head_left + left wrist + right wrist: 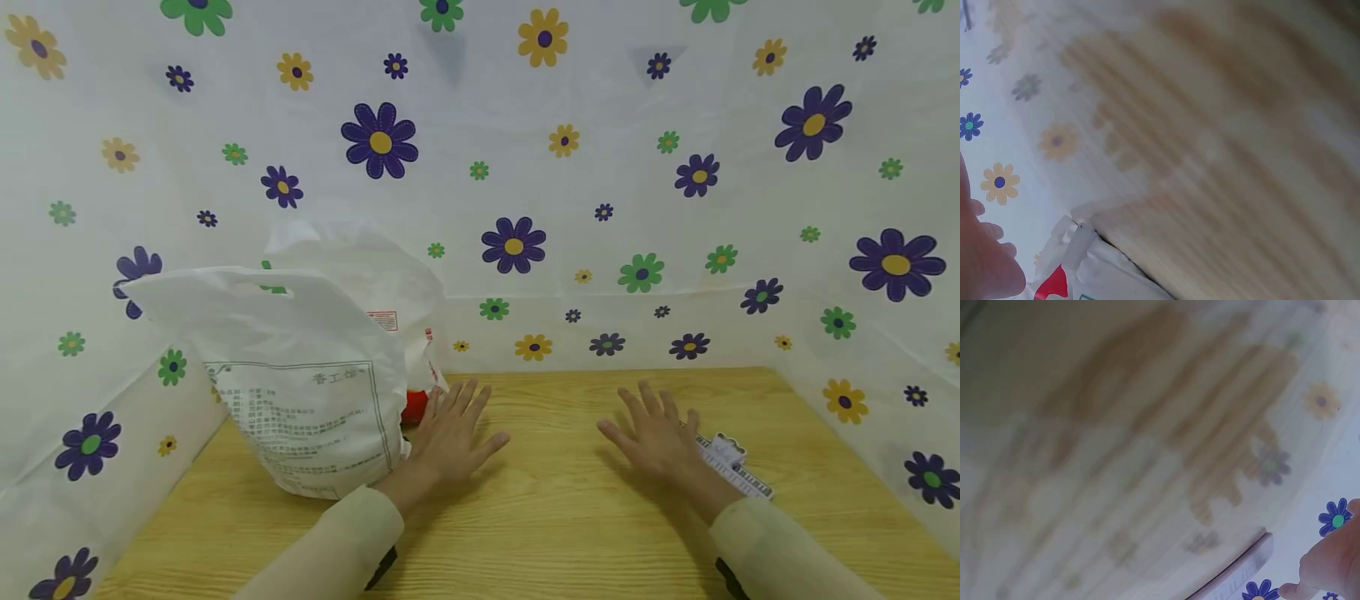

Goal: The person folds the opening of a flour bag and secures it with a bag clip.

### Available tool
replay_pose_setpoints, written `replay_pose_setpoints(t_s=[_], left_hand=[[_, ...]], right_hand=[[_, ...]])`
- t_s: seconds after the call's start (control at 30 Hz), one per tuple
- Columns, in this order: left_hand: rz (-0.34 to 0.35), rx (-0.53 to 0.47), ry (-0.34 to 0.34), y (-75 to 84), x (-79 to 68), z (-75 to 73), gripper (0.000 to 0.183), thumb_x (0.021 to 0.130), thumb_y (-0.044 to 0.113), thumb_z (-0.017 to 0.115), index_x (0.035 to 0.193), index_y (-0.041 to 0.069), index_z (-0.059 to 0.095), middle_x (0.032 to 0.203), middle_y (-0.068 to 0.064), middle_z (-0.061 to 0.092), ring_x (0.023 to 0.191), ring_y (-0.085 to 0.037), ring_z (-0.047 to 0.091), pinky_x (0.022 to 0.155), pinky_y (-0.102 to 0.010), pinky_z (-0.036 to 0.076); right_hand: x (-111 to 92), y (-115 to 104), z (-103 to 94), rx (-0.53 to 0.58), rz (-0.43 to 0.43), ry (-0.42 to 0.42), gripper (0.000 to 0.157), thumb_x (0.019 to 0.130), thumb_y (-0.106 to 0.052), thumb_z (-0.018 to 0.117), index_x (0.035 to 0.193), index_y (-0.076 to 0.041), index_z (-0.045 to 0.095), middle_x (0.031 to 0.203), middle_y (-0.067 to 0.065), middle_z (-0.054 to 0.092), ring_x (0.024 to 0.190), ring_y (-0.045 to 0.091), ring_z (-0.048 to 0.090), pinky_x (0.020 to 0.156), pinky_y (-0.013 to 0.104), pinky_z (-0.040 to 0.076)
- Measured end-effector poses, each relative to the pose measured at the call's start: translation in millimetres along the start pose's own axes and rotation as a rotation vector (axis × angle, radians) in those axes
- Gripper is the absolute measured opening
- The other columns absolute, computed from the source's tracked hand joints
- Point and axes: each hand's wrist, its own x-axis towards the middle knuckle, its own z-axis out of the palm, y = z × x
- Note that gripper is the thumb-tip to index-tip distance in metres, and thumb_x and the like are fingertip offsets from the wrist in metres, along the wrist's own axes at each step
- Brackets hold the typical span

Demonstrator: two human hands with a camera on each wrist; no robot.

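My left hand (452, 440) is spread over the wooden table (555, 500), fingers straight and holding nothing. Close on its left stands a white plastic bag (300, 333) with dark green print and a handle slot. A second white bag (360, 258) is behind it, partly hidden, and a red patch (415, 407) shows between bag and hand. My right hand (660, 442) is also spread with nothing in it. Beside its wrist lies a flat white ruler-like piece (723, 454) with dark markings and a wavy edge, partly covered by the hand. In the wrist views, only part of each hand shows.
A white sheet (585, 175) with purple, green and yellow flowers rises behind the table and on both sides. The table's back edge (615, 371) meets it. Blurred reflections of the hands show on the glossy tabletop in the wrist views.
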Motion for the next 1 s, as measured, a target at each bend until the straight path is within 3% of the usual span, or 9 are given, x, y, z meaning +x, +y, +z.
replay_pose_setpoints(t_s=[0.27, 0.47, 0.8, 1.0], left_hand=[[0.03, 0.012, 0.009, 5.2, -0.9, -7.3, 0.083, 0.096, 0.071, 0.037, 0.159, 0.019, 0.025, 0.168, -0.005, 0.014, 0.154, -0.032, 0.015, 0.121, -0.06, 0.003], [0.061, 0.032, 0.064, 11.3, 1.5, -16.0, 0.084, 0.094, 0.074, 0.034, 0.157, 0.018, 0.032, 0.167, -0.006, 0.017, 0.154, -0.03, 0.016, 0.122, -0.059, 0.003], [0.072, 0.077, 0.059, 22.0, 4.2, -36.7, 0.085, 0.094, 0.076, 0.031, 0.16, 0.022, 0.023, 0.168, -0.003, 0.012, 0.155, -0.029, 0.015, 0.122, -0.056, -0.001], [0.104, 0.1, 0.113, 24.5, 5.7, -48.2, 0.081, 0.094, 0.074, 0.036, 0.156, 0.021, 0.034, 0.165, -0.005, 0.024, 0.152, -0.031, 0.024, 0.122, -0.057, 0.008]], right_hand=[[2, -9, 4.5, 0.007, -0.025, 0.017, 0.085, 0.096, -0.073, 0.033, 0.157, -0.014, 0.028, 0.164, 0.019, 0.019, 0.146, 0.051, 0.019, 0.105, 0.081, 0.008], [3, -13, 6.9, 0.027, -0.032, 0.034, 0.083, 0.096, -0.072, 0.036, 0.156, -0.015, 0.03, 0.161, 0.019, 0.027, 0.144, 0.05, 0.025, 0.105, 0.08, 0.01], [2, -22, 10.9, 0.008, -0.059, 0.077, 0.074, 0.098, -0.066, 0.04, 0.153, -0.017, 0.037, 0.148, 0.019, 0.043, 0.134, 0.048, 0.038, 0.101, 0.075, 0.026], [2, -31, 11.6, 0.017, -0.069, 0.075, 0.066, 0.101, -0.058, 0.042, 0.152, -0.016, 0.039, 0.146, 0.02, 0.045, 0.131, 0.047, 0.041, 0.099, 0.072, 0.029]])
